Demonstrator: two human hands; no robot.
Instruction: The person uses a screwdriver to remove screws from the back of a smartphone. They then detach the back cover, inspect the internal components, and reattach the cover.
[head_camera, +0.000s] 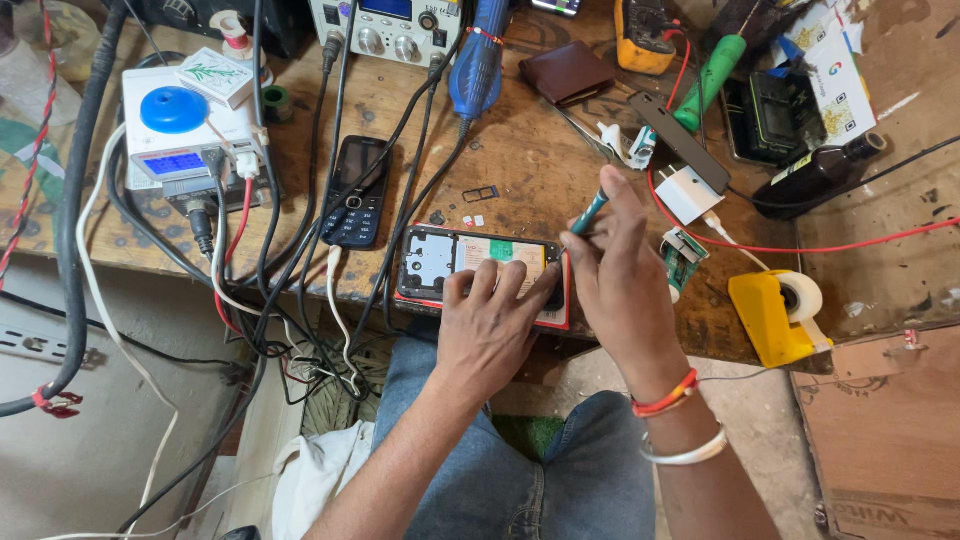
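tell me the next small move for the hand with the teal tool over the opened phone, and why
Probably lower the tool tip onto the right end of the opened phone. The right hand holds the tool pen-style just above that end, and the left hand presses its fingers flat on the phone, steadying it at the bench edge.

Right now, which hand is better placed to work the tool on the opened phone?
The right hand. It already grips the teal screwdriver above the opened phone's right end. The left hand lies flat on the phone, its fingers pinning it to the wooden bench.
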